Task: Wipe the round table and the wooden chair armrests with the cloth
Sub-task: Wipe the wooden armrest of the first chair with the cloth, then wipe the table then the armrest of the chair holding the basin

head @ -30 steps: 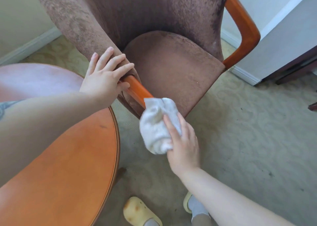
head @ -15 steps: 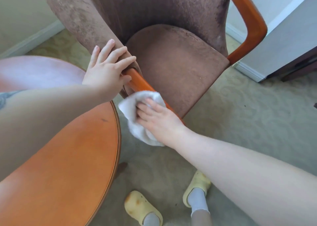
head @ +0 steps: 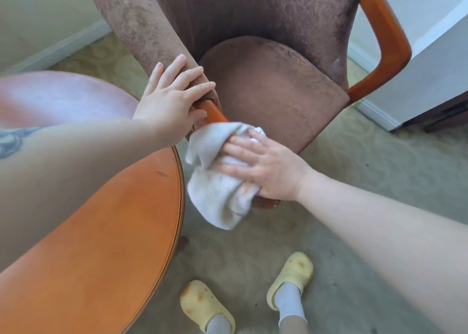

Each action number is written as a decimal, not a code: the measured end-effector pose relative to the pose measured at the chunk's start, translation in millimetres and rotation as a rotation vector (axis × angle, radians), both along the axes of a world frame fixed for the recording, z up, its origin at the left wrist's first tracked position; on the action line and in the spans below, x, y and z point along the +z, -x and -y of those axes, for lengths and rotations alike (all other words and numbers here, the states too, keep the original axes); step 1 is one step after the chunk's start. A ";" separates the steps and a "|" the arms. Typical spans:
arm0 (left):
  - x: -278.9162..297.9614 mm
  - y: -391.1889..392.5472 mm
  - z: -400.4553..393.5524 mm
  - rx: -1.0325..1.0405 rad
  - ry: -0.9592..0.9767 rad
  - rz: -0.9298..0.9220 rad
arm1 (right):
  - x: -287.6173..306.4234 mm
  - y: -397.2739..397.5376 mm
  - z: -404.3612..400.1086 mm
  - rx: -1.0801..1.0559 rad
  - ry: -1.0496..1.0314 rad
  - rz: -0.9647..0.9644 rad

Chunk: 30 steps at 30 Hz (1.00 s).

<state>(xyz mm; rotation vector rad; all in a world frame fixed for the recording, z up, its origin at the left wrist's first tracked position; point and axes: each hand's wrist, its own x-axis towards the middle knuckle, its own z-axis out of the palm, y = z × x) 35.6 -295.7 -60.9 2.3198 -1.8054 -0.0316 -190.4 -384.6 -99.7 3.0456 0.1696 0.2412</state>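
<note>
A brown upholstered chair (head: 273,85) with orange wooden armrests stands in front of me. My left hand (head: 172,100) grips the upper part of the near armrest (head: 215,112) where wood meets fabric. My right hand (head: 263,166) presses a white cloth (head: 217,189) around the lower front of that same armrest, hiding most of the wood. The far armrest (head: 387,37) curves at the upper right, untouched. The round orange table (head: 101,232) fills the lower left, partly under my left forearm.
Beige patterned carpet (head: 354,181) covers the floor. My feet in yellow clogs (head: 291,275) stand below the chair front. A white wall with baseboard (head: 374,113) and dark furniture (head: 445,115) sit at the right. Another baseboard (head: 58,47) runs at the upper left.
My right hand has slid the cloth up the near armrest and then back down toward its front end. My left hand has kept its hold on the armrest's top.
</note>
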 end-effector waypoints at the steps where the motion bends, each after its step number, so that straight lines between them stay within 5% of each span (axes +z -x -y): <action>1: -0.3 0.0 -0.4 -0.007 0.007 0.003 | -0.8 1.2 -11.4 -0.173 -0.166 0.059; 7: 2.0 2.2 -1.0 0.005 -0.055 0.022 | -12.8 47.4 -100.2 -1.187 -0.807 0.259; 12: 0.8 20.6 -18.1 0.049 -0.055 -0.002 | 21.5 3.1 -87.5 -1.480 -1.072 0.403; 17: -32.6 29.9 -106.7 0.362 -0.173 -0.107 | 45.7 -67.8 -140.4 -1.111 -1.166 0.502; 22: -54.8 -14.7 -210.7 0.743 -0.274 -0.182 | 9.3 -128.0 -159.9 -0.820 -0.821 -0.178; 25: -61.4 -34.7 -262.4 0.831 -0.319 -0.177 | -15.1 -136.3 -196.7 -0.692 -0.575 -0.335; 30: -70.0 -41.0 -319.9 0.816 -0.378 -0.154 | -28.1 -88.2 -188.3 0.180 -0.286 -0.414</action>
